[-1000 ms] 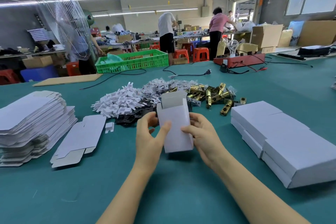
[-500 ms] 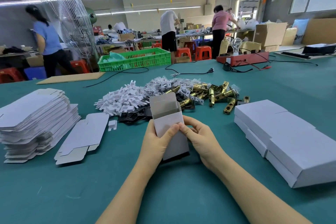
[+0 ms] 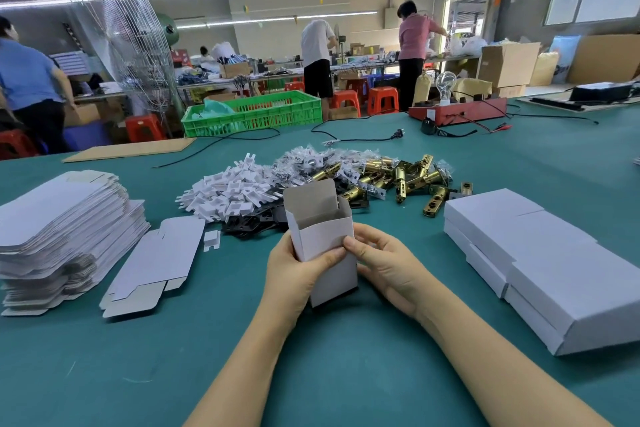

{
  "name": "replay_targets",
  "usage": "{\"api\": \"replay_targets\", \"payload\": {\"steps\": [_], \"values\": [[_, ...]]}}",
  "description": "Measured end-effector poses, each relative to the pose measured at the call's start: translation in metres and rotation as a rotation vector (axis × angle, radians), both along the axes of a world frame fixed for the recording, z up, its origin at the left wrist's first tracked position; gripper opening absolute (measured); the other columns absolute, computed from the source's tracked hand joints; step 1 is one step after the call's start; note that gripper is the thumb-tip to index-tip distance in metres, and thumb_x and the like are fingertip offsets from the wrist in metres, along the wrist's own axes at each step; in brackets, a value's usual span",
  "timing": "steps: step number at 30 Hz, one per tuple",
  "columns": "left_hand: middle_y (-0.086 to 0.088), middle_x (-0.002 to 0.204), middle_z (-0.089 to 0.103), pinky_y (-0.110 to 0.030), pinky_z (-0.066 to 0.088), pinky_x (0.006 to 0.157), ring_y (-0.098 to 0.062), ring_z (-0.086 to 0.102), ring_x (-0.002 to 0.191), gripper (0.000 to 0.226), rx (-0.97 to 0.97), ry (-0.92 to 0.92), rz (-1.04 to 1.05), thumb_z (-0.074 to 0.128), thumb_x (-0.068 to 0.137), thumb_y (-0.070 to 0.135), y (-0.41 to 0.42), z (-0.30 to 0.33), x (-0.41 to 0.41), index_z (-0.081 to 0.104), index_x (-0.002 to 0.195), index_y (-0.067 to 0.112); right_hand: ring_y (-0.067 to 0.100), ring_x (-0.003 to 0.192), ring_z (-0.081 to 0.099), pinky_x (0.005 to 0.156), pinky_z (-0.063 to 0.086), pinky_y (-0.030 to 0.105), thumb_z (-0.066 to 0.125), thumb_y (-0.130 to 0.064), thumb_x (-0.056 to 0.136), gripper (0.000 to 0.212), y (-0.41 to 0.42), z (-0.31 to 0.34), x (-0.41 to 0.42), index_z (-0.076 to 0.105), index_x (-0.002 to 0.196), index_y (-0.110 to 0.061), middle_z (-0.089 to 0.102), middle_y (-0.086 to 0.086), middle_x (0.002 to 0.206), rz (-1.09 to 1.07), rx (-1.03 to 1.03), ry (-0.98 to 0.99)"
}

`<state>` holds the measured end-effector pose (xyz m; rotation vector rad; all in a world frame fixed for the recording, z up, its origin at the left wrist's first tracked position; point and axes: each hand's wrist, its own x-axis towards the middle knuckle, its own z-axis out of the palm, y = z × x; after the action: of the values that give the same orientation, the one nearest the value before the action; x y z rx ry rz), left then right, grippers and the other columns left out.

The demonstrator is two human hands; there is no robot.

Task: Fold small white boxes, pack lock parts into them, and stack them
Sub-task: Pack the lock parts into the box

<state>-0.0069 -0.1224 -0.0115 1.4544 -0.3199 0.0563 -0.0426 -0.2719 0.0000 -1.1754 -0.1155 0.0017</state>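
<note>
- A small white box (image 3: 323, 239) stands upright on the green tabletop (image 3: 346, 374), top flap open.
- The left hand (image 3: 294, 270) grips its left side, thumb across the front.
- The right hand (image 3: 388, 260) pinches its right edge.
- Brass lock parts (image 3: 408, 177) lie just behind.

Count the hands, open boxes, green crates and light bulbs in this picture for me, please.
Hands: 2, left hand and right hand
Open box: 1, held by both hands
Green crate: 1
Bulb: 1
Total: 5
</note>
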Motion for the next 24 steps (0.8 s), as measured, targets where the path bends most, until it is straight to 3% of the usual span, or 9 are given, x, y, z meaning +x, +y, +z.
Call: {"api": "replay_targets", "payload": {"steps": [3,6,9,11,14,18,21,24], "values": [[0.012,0.091,0.075,-0.018,0.054,0.064,-0.006,0.07,0.083,0.041,0.031,0.007,0.068,0.09,0.064,0.015,0.001,-0.001,0.004,0.069,0.098,0.025,0.021,0.093,0.068,0.079,0.057,0.028,0.068,-0.019,0.082,0.032,-0.007,0.007,0.0,0.066,0.112,-0.008,0.07,0.01,0.106,-0.051,-0.006,0.118],[0.017,0.086,0.073,-0.025,0.057,0.065,-0.007,0.069,0.079,0.035,0.035,0.033,0.156,0.088,0.069,0.015,0.008,0.0,0.011,0.066,0.094,0.028,0.018,0.076,0.064,0.065,0.055,0.025,0.067,-0.016,0.089,0.011,-0.025,0.013,0.007,0.066,0.096,-0.008,0.065,0.007,0.087,-0.303,-0.025,0.275],[0.015,0.084,0.073,-0.031,0.06,0.067,-0.01,0.07,0.077,0.033,-0.015,0.062,0.183,0.087,0.071,0.016,0.012,-0.001,0.015,0.065,0.093,0.027,0.015,0.066,0.057,0.059,0.049,0.023,0.063,-0.008,0.09,0.006,-0.044,0.025,0.032,0.058,0.085,-0.007,0.059,0.006,0.075,-0.528,-0.007,0.361],[0.015,0.083,0.073,-0.033,0.059,0.068,-0.008,0.07,0.075,0.034,-0.037,0.081,0.19,0.087,0.07,0.016,0.011,-0.002,0.016,0.065,0.093,0.027,0.015,0.059,0.047,0.055,0.041,0.023,0.059,-0.002,0.09,0.016,-0.056,0.032,0.057,0.052,0.077,-0.007,0.051,0.008,0.069,-0.604,-0.152,0.36],[0.016,0.084,0.073,-0.033,0.059,0.069,-0.007,0.07,0.075,0.035,-0.052,0.094,0.186,0.087,0.07,0.016,0.01,-0.003,0.018,0.065,0.094,0.027,0.021,0.063,0.038,0.058,0.032,0.032,0.052,0.006,0.086,0.02,-0.076,0.031,0.096,0.045,0.073,-0.007,0.042,0.011,0.069,-0.667,-0.582,0.346],[0.014,0.085,0.074,-0.038,0.06,0.074,-0.01,0.071,0.078,0.034,-0.056,0.099,0.181,0.088,0.07,0.016,0.011,-0.005,0.022,0.067,0.095,0.026,0.02,0.058,0.038,0.048,0.026,0.027,0.051,-0.004,0.089,0.032,-0.093,0.022,0.124,0.034,0.063,-0.01,0.041,0.008,0.066,-0.763,-1.148,0.403],[0.014,0.085,0.074,-0.036,0.059,0.072,-0.008,0.071,0.077,0.033,-0.053,0.091,0.163,0.087,0.07,0.016,0.011,-0.006,0.022,0.068,0.094,0.028,0.026,0.074,0.046,0.048,0.026,0.027,0.055,-0.019,0.094,0.036,-0.09,0.014,0.138,0.035,0.065,-0.01,0.047,0.014,0.086,-0.76,-1.264,0.396],[0.014,0.086,0.074,-0.034,0.059,0.072,-0.008,0.071,0.078,0.033,-0.051,0.085,0.153,0.087,0.07,0.017,0.01,-0.006,0.022,0.068,0.094,0.029,0.026,0.085,0.044,0.064,0.036,0.029,0.052,-0.024,0.097,0.028,-0.086,0.01,0.143,0.042,0.078,-0.006,0.047,0.015,0.097,-0.765,-1.229,0.45]]}}
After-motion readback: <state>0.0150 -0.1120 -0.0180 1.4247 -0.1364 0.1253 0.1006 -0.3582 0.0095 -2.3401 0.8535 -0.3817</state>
